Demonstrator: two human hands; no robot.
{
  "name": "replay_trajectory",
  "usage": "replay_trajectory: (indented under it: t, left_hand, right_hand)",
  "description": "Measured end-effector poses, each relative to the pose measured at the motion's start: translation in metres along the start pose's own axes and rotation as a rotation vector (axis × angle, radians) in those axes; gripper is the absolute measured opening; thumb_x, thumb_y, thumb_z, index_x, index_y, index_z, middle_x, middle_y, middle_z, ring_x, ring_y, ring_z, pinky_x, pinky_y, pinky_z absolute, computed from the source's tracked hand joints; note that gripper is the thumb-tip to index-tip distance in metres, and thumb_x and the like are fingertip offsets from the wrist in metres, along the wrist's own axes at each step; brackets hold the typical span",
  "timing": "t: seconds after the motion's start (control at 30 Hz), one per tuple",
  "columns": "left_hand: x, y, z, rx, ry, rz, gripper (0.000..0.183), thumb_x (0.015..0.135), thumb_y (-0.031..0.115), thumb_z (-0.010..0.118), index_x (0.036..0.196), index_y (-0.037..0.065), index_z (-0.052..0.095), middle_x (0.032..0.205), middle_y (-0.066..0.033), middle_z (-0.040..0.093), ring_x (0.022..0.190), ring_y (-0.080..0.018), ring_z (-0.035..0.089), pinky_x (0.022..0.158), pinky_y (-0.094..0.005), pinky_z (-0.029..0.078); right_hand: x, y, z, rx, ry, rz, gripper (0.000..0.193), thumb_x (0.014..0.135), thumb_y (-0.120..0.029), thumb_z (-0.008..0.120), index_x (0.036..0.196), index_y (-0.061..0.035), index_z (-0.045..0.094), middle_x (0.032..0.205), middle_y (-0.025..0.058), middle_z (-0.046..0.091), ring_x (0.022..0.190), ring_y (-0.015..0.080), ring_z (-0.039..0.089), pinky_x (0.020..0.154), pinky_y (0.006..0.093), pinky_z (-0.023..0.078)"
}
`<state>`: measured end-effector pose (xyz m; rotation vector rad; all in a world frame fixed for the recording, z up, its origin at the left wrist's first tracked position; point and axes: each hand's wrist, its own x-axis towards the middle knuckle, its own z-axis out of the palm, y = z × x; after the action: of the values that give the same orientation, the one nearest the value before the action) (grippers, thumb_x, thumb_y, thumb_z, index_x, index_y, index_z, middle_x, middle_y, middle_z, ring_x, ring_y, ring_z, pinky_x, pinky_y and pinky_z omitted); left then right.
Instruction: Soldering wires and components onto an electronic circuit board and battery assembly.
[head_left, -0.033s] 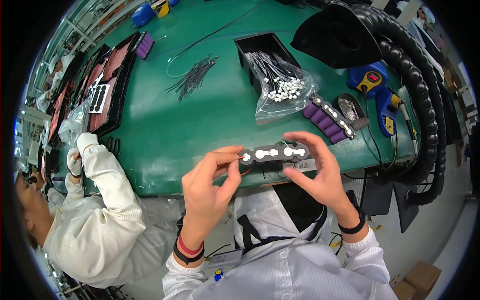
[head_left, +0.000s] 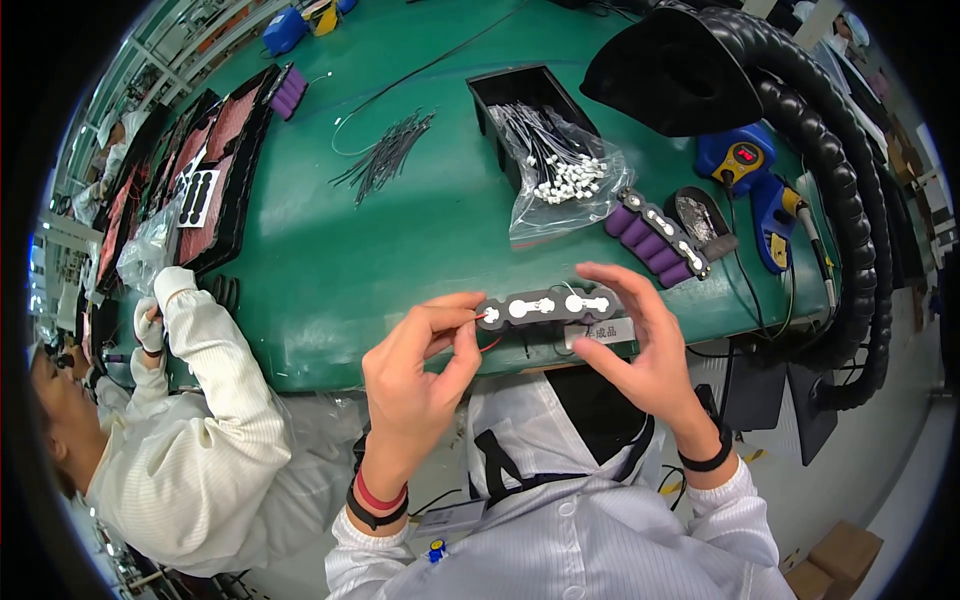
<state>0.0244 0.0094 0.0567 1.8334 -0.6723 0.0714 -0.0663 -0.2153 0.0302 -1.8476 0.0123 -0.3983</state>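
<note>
My left hand (head_left: 428,350) is closed in a pinch on a thin red wire (head_left: 482,316) at the left end of a battery pack (head_left: 545,307). Bright metal tabs show along the pack's dark grey top; its sides are mostly hidden. Around the pack's right end curves my right hand (head_left: 645,345), thumb and fingers apart, gripping nothing. A thin pale wire arches over the pack near that hand. Just below the pack, a small printed label (head_left: 607,333) sits at the table's front edge.
A purple battery pack (head_left: 655,240) lies beyond my right hand, near a soldering station (head_left: 738,157) and iron stand (head_left: 775,225). A black bin (head_left: 490,90) holds white-plugged leads (head_left: 565,170). Dark cable ties (head_left: 390,155) lie farther left. A black fume hose (head_left: 850,180) borders the right; a co-worker's sleeve (head_left: 225,350) is left.
My right hand's fingertips have shifted slightly, with thumb and forefinger a little farther right. The pack and my left hand look almost unmoved.
</note>
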Motion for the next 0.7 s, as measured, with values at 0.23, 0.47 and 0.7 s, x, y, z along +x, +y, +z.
replay_trajectory:
  t: [0.23, 0.47, 0.7]
  left_hand:
    - [-0.001, 0.003, 0.001, 0.004, 0.001, -0.028, 0.010, 0.088, -0.010, 0.067, 0.098, -0.007, 0.065, 0.109, -0.0179, 0.076, 0.094, -0.0216, 0.075, 0.082, -0.0311, 0.064]
    - [-0.005, 0.002, -0.004, 0.000, 0.001, -0.049, 0.008, 0.090, -0.010, 0.064, 0.099, -0.008, 0.063, 0.112, -0.0211, 0.074, 0.094, -0.0214, 0.075, 0.083, -0.0309, 0.063]
    - [-0.008, 0.002, -0.003, -0.037, 0.021, -0.069, 0.010, 0.090, -0.010, 0.066, 0.099, -0.006, 0.064, 0.110, -0.0196, 0.075, 0.093, -0.0214, 0.075, 0.082, -0.0310, 0.063]
  right_hand:
    - [-0.042, -0.021, -0.061, 0.163, 0.426, -0.051, 0.029, 0.103, -0.009, 0.057, 0.127, 0.0073, 0.056, 0.116, 0.0214, 0.069, 0.101, 0.0259, 0.071, 0.092, 0.0368, 0.057]
    - [-0.028, 0.014, -0.154, 0.572, 1.029, 0.150, 0.035, 0.102, -0.021, 0.066, 0.129, -0.0009, 0.057, 0.112, 0.0101, 0.064, 0.094, 0.0153, 0.059, 0.080, 0.0316, 0.050]
    - [0.010, 0.062, -0.207, 0.713, 1.029, 0.249, 0.028, 0.097, -0.018, 0.073, 0.119, -0.0033, 0.062, 0.108, 0.0096, 0.067, 0.089, 0.0168, 0.061, 0.074, 0.0280, 0.052]
